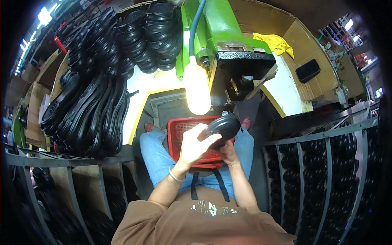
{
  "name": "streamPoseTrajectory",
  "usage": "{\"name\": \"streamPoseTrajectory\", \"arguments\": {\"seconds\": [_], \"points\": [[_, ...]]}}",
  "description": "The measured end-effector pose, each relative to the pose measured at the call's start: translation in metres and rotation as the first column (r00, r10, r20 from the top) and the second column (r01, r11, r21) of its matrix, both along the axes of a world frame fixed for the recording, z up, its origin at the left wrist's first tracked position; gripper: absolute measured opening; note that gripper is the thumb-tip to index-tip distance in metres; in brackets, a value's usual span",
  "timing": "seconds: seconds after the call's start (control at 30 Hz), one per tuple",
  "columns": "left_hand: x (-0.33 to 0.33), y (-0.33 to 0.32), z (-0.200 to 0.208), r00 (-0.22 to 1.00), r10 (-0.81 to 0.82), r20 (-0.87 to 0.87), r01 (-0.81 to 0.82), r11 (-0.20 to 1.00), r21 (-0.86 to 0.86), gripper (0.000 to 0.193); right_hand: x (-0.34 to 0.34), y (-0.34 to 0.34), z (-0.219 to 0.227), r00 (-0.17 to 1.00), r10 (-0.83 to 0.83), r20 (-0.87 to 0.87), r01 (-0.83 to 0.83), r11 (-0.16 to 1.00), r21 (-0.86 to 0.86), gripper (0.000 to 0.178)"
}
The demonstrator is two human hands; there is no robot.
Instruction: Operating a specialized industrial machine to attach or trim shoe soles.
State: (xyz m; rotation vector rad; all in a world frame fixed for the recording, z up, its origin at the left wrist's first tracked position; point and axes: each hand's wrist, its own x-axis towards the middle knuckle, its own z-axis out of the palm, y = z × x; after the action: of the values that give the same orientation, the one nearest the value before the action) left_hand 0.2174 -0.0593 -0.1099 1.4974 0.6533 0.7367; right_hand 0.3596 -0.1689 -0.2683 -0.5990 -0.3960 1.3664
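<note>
while the left hand pinches the black sole, the right hand has its grip hidden. a loose pinch might drop it.

The left fingers and right fingers hold a black sole above a red basket, below a lit bulb.

Light bulb: blown out to white
White tabletop: brightly lit beside it
Metal racks: shadowy, lower sides
Ceiling tubes: glare, upper left
Fisheye rim: bowed edges, black corners
</note>
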Motion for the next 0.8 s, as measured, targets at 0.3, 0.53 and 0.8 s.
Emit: {"name": "streamPoseTrajectory", "arguments": {"seconds": [0.3, 0.53, 0.8], "points": [[0.020, 0.026, 0.010, 0.997, 0.081, -0.020, -0.078, 0.991, 0.107, 0.020, -0.055, 0.027, -0.010, 0.989, 0.035, -0.140, -0.045, 0.996, -0.072, 0.073], [0.007, 0.029, 0.004, 0.994, 0.076, 0.076, -0.079, 0.997, 0.029, 0.020, -0.043, 0.011, -0.010, 0.993, -0.089, -0.082, 0.081, 0.993, -0.089, 0.065], [0.010, 0.033, -0.028, 0.991, 0.032, 0.130, -0.060, 0.974, 0.218, 0.027, 0.027, -0.015, 0.005, 0.859, -0.450, 0.245, 0.487, 0.866, -0.114, 0.060]]}}
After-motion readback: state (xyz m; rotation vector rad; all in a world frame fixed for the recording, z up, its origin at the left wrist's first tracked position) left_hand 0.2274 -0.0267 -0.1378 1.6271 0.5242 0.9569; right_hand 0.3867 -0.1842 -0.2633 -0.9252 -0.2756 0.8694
